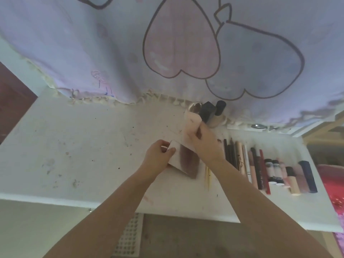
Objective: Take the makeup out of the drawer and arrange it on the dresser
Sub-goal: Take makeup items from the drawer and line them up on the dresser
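Observation:
My left hand (pixel 158 155) pinches the near left edge of a flat pale palette (pixel 184 161) with a brown-shaded face, held tilted over the white dresser top (pixel 83 146). My right hand (pixel 202 142) grips a second pale pink flat case (pixel 191 121) by its far end, just above the first. Two foundation bottles with dark caps (pixel 214 114) stand behind my right hand. A row of several pencils, lipsticks and tubes (pixel 270 168) lies side by side on the right of the dresser. The drawer is out of view.
A lilac curtain (pixel 130 43) with heart drawings hangs along the dresser's back edge. A spoon-like metal piece (pixel 257 126) lies at the back right. A perforated white mat (pixel 128 237) lies on the floor below. Red fabric (pixel 335 190) shows at the far right.

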Tool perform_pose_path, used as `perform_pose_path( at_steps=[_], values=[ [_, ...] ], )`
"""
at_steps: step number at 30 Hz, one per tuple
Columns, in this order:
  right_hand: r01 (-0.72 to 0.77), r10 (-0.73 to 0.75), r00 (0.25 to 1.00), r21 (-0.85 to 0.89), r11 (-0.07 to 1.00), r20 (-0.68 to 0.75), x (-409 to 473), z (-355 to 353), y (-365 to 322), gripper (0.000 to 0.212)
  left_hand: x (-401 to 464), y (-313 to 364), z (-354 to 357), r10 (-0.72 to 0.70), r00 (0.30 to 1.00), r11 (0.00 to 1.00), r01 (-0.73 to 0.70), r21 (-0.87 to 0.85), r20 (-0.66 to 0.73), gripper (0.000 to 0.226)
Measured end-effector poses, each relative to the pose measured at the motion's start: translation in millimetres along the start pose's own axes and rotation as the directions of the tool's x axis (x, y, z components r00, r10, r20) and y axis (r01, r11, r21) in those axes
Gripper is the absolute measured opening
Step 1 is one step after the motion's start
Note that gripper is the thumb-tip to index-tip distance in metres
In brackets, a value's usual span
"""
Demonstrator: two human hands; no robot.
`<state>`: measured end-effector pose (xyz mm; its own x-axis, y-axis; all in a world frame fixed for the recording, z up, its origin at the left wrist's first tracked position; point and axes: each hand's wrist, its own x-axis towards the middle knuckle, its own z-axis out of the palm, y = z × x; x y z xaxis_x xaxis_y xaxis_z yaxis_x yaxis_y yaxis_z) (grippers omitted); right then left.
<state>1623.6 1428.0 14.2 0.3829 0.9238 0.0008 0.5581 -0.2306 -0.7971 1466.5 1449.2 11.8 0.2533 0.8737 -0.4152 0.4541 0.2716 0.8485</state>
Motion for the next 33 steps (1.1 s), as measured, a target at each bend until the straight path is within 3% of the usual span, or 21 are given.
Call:
perform_pose_path(
  at_steps=[2, 4, 6, 8, 10, 14, 17, 20, 22, 24, 26, 28, 33],
  values=[
    [-0.017, 0.018, 1.000, -0.019, 1.000, 0.026, 6.8, 7.0, 3.6, 0.026, 1.0, -10.0, 5.9, -0.039, 0.998, 0.999, 0.039, 0.006, -0.055, 0.019],
    [-0.036, 0.037, 0.999, -0.040, 0.999, 0.008, 12.4, 10.7, 7.1, 0.025, -2.9, -16.2, 11.6, 0.018, 0.997, 0.985, -0.005, 0.172, -0.073, 0.018],
    [-0.049, 0.048, 0.999, -0.049, 0.998, -0.016, 13.3, 12.0, 8.7, 0.021, -6.7, -19.1, 17.3, 0.115, 0.992, 0.878, -0.075, 0.473, -0.056, 0.022],
    [-0.071, 0.071, 0.997, -0.020, 0.997, -0.010, 10.0, 11.3, 9.0, 0.022, -7.2, -20.5, 20.3, 0.191, 0.979, 0.757, -0.103, 0.645, -0.068, 0.027],
    [-0.094, 0.094, 0.995, -0.002, 0.996, 0.018, 3.5, 7.1, 6.8, 0.029, -6.6, -19.3, 19.2, 0.199, 0.978, 0.749, -0.110, 0.654, -0.063, 0.027],
    [-0.130, 0.126, 0.991, 0.074, 0.989, 0.054, -35.5, -10.4, -6.2, 0.045, -27.6, -30.6, -2.1, 0.238, 0.971, 0.837, -0.186, 0.515, -0.036, 0.015],
    [-0.058, 0.045, 0.997, 0.225, 0.973, 0.062, -105.1, -15.9, -17.2, 0.034, -77.1, -61.7, -30.0, 0.337, 0.936, 0.876, -0.273, 0.397, -0.101, 0.010],
    [-0.088, 0.022, 0.949, 0.198, 0.976, 0.314, -181.7, 13.9, -12.2, 0.025, -129.9, -119.9, -51.1, 0.223, 0.950, 0.933, -0.142, 0.331, -0.221, 0.013],
    [-0.163, 0.101, 0.851, 0.076, 0.984, 0.515, -217.7, 53.3, 3.5, 0.021, -145.3, -162.1, -56.6, 0.105, 0.965, 0.921, -0.004, 0.390, -0.239, 0.016],
    [-0.266, 0.246, 0.748, -0.062, 0.962, 0.617, -234.9, 96.9, 23.0, 0.025, -143.6, -193.5, -54.5, -0.047, 0.986, 0.850, 0.124, 0.512, -0.161, 0.032],
    [-0.431, 0.380, 0.680, -0.078, 0.899, 0.627, -234.7, 132.4, 32.6, 0.032, -135.3, -210.8, -49.6, -0.172, 0.982, 0.774, 0.185, 0.605, -0.080, 0.052],
    [-0.532, 0.446, 0.674, -0.031, 0.846, 0.589, -229.0, 161.6, 34.5, 0.029, -129.3, -219.7, -43.0, -0.268, 0.963, 0.743, 0.207, 0.637, 0.000, 0.062],
    [-0.674, 0.583, 0.648, 0.013, 0.738, 0.490, -222.3, 196.0, 33.8, 0.024, -127.1, -231.1, -39.2, -0.331, 0.940, 0.707, 0.186, 0.682, 0.087, 0.072]
  ],
)
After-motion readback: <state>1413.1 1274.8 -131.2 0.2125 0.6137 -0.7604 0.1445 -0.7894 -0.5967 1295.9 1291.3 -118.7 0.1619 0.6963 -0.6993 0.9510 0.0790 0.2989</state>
